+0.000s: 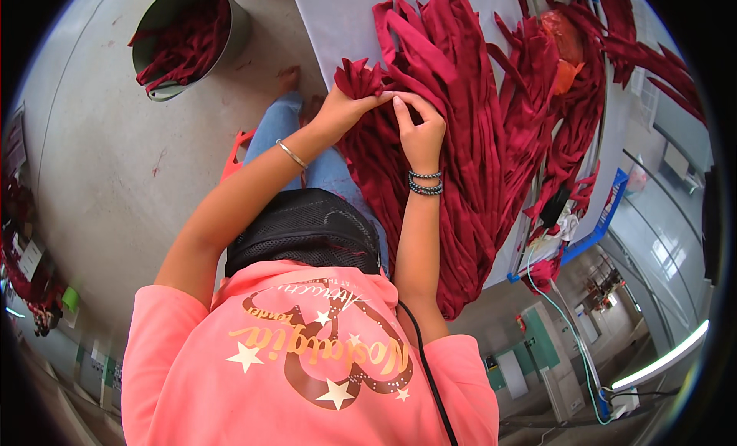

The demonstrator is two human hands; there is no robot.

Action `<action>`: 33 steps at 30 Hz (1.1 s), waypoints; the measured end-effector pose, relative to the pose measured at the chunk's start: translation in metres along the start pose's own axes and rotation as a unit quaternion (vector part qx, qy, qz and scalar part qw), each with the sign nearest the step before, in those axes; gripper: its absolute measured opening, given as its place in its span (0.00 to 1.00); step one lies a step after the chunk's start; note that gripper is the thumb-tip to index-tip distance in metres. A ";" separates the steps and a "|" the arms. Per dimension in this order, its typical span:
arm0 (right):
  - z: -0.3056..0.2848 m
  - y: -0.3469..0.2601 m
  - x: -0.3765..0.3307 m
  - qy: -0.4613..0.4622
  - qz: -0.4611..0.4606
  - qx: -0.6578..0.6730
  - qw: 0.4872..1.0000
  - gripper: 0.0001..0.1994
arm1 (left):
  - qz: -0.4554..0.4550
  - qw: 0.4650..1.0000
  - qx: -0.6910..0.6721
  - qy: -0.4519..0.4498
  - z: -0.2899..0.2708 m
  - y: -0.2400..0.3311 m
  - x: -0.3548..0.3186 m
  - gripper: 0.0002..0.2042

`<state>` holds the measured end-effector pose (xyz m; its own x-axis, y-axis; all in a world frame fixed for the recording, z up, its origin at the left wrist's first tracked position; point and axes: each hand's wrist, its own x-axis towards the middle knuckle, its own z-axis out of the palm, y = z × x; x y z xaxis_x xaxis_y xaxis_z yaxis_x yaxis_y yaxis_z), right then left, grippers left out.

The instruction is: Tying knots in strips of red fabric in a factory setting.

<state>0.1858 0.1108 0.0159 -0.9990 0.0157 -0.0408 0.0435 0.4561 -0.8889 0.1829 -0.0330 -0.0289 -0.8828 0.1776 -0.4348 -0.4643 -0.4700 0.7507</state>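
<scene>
Head view: my left grip [343,108] is clamped on a fanned bunch [358,79] of dark red cloth strips, ends splayed out past the fingers. Probably gathered at the base so the pieces line up as one. Right grip [422,131]: thumb and forefinger close together, tips right at the left thumb tip. Whether a thread or strip edge is pinched there, can't tell, too small. Hands angled toward each other, likely so both can reach the same spot.

Bunch sits near the desk [330,20], by its left edge. Just right of it: big heap [461,139] of similar strips, running lengthwise and seemingly spilling over the near edge toward me; presumably laid out like that for easy picking. Orange plastic bag [564,47] lies among strips toward the desk's right edge, purpose unclear.

Off the left edge, on the floor [100,177]: bucket [241,31] holding more red cloth [188,58], apparently parked on my left for handiness.
</scene>
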 end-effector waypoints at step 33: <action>0.009 0.016 -0.007 -0.007 -0.001 -0.067 0.998 0.08 | -0.008 0.998 -0.048 0.047 -0.004 -0.003 -0.006 0.19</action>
<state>0.1934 0.1101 -0.0027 -0.9990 0.0019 -0.0457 0.0386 0.5708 -0.8202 0.1899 -0.0362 -0.0311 -0.8632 0.1056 -0.4937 -0.4644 -0.5500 0.6942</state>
